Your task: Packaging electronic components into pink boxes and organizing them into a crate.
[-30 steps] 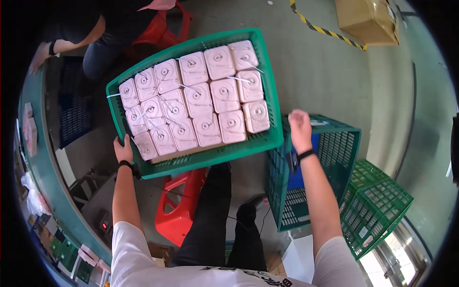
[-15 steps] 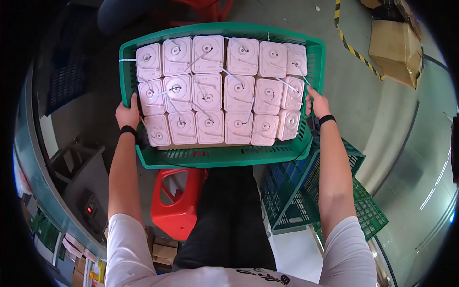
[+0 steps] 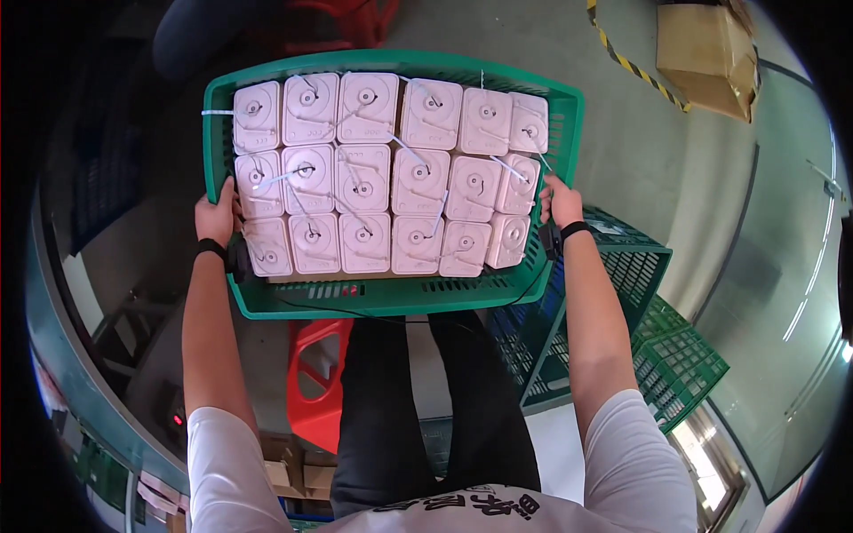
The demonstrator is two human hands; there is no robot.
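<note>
A green plastic crate (image 3: 391,306) is carried in front of my body, gripped at both short sides. Inside it stand three rows of pale pink, square-topped housings (image 3: 364,178), each with a round raised ring and a thin wire at its centre. White cable ties or strips lie across several of them. My left hand (image 3: 218,218) is closed round the crate's left rim, with the thumb on top. At the right rim, my right hand (image 3: 562,202) is closed on the edge; part of its fingers is hidden by the crate wall. A dark band circles each wrist.
Below the crate, a red plastic stool (image 3: 313,391) stands beside my legs. Dark green crates (image 3: 613,275) and a lighter green crate (image 3: 684,355) are stacked on the right. A cardboard box (image 3: 706,53) sits at the far right, near yellow-black tape (image 3: 640,75). Another red stool (image 3: 342,22) is ahead.
The crate, held in both hands, has shifted slightly left and down in view. My legs have moved apart, and the surroundings have shifted as I move. Both grips are unchanged.
</note>
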